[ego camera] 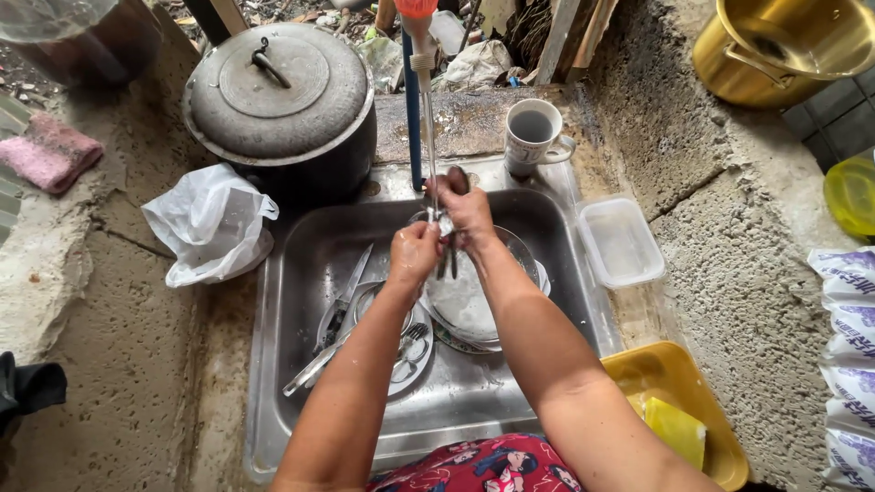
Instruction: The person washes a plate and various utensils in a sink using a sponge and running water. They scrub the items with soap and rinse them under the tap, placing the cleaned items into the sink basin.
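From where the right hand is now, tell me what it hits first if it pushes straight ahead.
The right hand points toward the sink's back edge, so it would probably meet the blue tap pipe first, with the white mug just right of that line; depth is unclear.

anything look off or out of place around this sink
Mostly ordinary dishwashing. Both hands, left hand and right hand, hold utensils under the tap's thin stream. The oddest thing is a crumpled white plastic bag slumped over the sink rim. Knives lie loose among the plates. Nothing looks broken.
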